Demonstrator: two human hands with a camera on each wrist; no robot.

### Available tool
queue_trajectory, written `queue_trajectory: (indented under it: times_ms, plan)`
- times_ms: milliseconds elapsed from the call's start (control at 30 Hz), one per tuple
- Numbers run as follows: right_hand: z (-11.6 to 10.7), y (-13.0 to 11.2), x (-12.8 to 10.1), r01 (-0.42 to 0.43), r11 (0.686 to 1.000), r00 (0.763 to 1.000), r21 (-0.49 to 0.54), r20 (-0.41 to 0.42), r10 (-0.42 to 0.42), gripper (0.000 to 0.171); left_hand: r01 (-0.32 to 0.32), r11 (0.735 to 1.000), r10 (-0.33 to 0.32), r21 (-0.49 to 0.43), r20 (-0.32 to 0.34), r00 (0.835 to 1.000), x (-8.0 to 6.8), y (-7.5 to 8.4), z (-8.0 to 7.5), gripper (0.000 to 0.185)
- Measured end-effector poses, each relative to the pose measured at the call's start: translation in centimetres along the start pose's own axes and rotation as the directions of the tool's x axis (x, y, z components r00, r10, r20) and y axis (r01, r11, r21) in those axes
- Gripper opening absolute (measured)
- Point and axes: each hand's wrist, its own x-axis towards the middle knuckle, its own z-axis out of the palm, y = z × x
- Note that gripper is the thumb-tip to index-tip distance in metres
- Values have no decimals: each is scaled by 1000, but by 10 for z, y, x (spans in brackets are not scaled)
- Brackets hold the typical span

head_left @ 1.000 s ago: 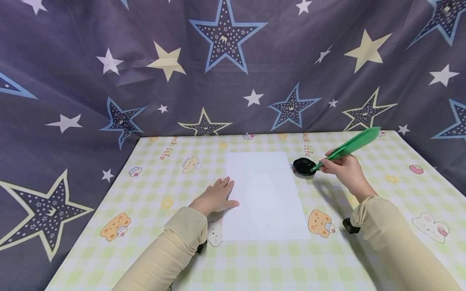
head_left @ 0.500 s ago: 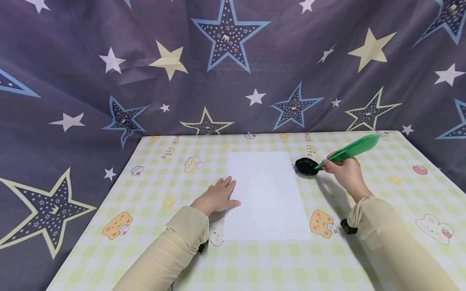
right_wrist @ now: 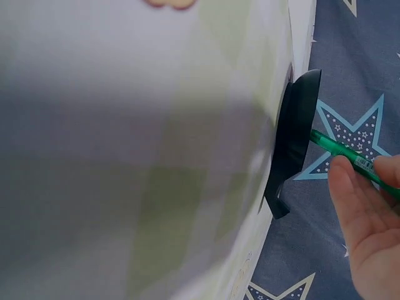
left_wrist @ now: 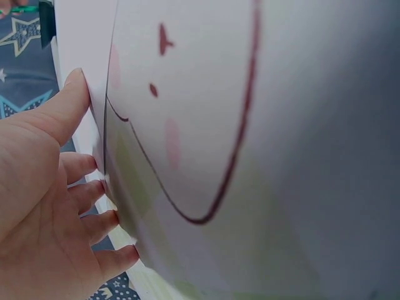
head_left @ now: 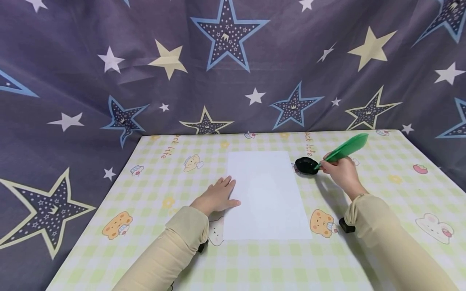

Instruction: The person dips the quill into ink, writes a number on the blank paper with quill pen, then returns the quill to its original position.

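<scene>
The right hand (head_left: pixel 342 171) pinches a green feather-shaped pen (head_left: pixel 342 150), its tip dipped into a small black dish (head_left: pixel 306 166) just beside the white paper sheet (head_left: pixel 267 194). The left hand (head_left: pixel 216 198) lies flat, fingers straight, pressing the sheet's left edge onto the desk (head_left: pixel 153 190). The shallow, glossy dish looks light, so a sideways nudge from the pen could tip it and spill onto the thin, smooth paper or the checked, cartoon-printed cloth.

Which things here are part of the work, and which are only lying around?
In use: green feather pen held by the right hand, its tip at the black ink dish; white paper pressed by the left hand.
Only there: checked tablecloth, star curtain.
</scene>
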Motion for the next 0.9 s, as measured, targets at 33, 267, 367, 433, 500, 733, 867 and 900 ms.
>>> queue_trajectory:
  times_ms: [33, 267, 367, 433, 500, 733, 867, 900]
  plan:
    - [1, 0, 0, 7, 1000, 1000, -10, 4, -7, 20, 1, 1000, -1, 2, 0, 1000, 0, 0, 0, 75]
    - [5, 1, 2, 64, 992, 998, -110, 15, -63, 17, 6, 1000, -6, 0, -2, 1000, -1, -3, 2, 75]
    - [5, 1, 3, 65, 989, 998, -133, 13, -64, 16, -2, 1000, 2, 1, -6, 1000, -1, -3, 2, 74]
    - [5, 0, 3, 62, 989, 998, -136, 19, -60, 16, -4, 1000, 4, 1, -8, 1000, -1, -3, 1, 74]
    - [4, 0, 2, 59, 989, 998, -139, 22, -56, 17, -7, 1000, 7, 2, -9, 1000, -1, -3, 1, 74]
    - [3, 2, 2, 60, 994, 998, -88, 6, -60, 15, -8, 1000, 8, -6, -6, 1000, 0, -2, 2, 75]
    - [1, 1, 2, 44, 998, 999, -55, -2, -45, 17, -8, 1000, 8, -11, -4, 1000, 0, -2, 2, 75]
    - [1, 0, 2, 38, 998, 999, -45, -3, -38, 18, -10, 1000, 10, -14, -6, 1000, 0, -2, 2, 75]
